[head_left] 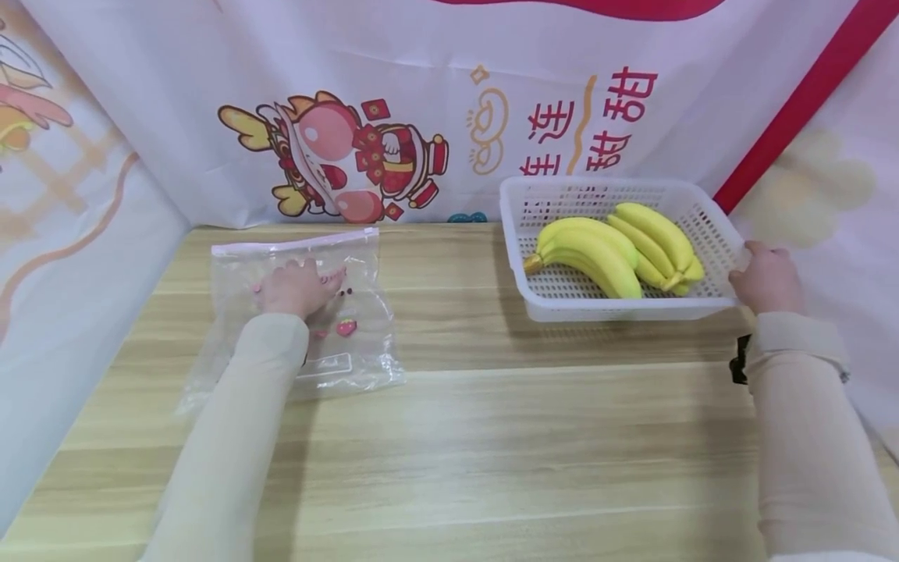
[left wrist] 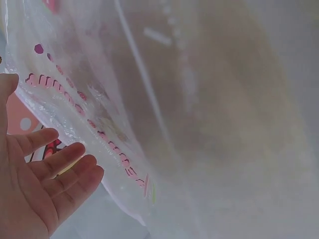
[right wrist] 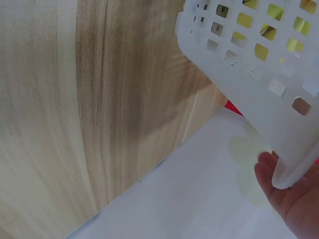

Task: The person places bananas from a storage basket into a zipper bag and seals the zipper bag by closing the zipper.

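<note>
A clear plastic zip bag (head_left: 358, 351) with a pink top strip and printed strawberries lies flat on the left of the table. Over its middle is my left hand (head_left: 298, 289). The left wrist view shows that hand (left wrist: 55, 184) with fingers spread and fairly straight beside the printed plastic (left wrist: 75, 99). At the right, my right hand (head_left: 772, 281) grips the end rim of a white perforated plastic basket (head_left: 597, 312). Fingers of the right hand (right wrist: 294, 194) curl under the rim in the right wrist view. Two bunches of yellow bananas (head_left: 597, 246) lie in the basket.
The wood-grain table (head_left: 492, 453) meets a white printed cloth (head_left: 421, 62) at the back and sides. A small black object (head_left: 739, 361) shows beside the right sleeve.
</note>
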Demonstrator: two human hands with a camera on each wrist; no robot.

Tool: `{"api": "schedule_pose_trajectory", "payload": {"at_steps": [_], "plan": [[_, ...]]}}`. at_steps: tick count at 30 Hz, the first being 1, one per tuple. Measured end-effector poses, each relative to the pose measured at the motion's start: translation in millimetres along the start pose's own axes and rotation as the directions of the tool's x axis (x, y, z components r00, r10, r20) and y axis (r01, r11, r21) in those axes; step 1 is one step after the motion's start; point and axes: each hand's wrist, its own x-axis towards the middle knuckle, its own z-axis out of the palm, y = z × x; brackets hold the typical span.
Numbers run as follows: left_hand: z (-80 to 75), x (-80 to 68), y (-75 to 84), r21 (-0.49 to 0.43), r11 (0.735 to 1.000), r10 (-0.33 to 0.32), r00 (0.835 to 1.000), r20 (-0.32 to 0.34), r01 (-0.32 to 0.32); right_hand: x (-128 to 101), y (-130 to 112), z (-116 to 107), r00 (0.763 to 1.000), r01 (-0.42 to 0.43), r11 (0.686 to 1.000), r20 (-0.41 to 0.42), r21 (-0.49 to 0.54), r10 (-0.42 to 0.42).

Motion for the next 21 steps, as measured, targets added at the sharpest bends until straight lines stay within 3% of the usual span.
{"api": "schedule_pose_trajectory", "payload": {"at_steps": [8,11,16,21], "plan": [[3.9,1.3,5.8,0.031,0.999,-0.018,1.0,0.002,0.018,5,6,-1,0.999,-0.026,0.999,0.044,0.042,0.024],[7.1,1.4,7.0,0.001,1.0,-0.02,1.0,0.004,0.02,6,7,0,1.0,-0.018,0.998,0.026,0.064,0.017],[18.9,3.6,7.4,-0.087,0.996,-0.011,0.998,0.06,0.017,6,5,3,1.0,-0.004,0.996,0.002,0.084,0.004],[25.2,2.1,13.2,-0.076,0.997,-0.027,0.996,0.079,0.033,9,8,7,1.0,-0.024,0.995,0.002,0.093,0.024]]}}
